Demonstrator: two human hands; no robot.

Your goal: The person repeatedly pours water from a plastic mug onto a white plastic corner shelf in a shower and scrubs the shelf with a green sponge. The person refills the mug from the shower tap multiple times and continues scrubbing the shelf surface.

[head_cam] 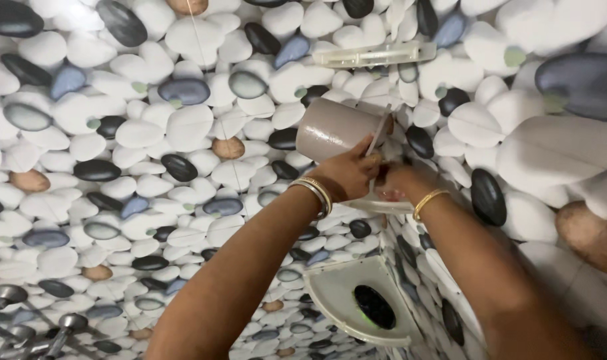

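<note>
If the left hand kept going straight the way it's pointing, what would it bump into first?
Probably the grey cup. The left hand points up toward it and its fingers already seem to touch the rim. Behind the cup is the pebble-patterned wall; depth is hard to judge.

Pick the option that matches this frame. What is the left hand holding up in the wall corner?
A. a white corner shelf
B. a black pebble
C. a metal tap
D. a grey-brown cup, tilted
D: the left hand grips the tilted grey-brown cup against the pebble-patterned wall, well above the white corner shelf; the right hand works beside it.
</note>
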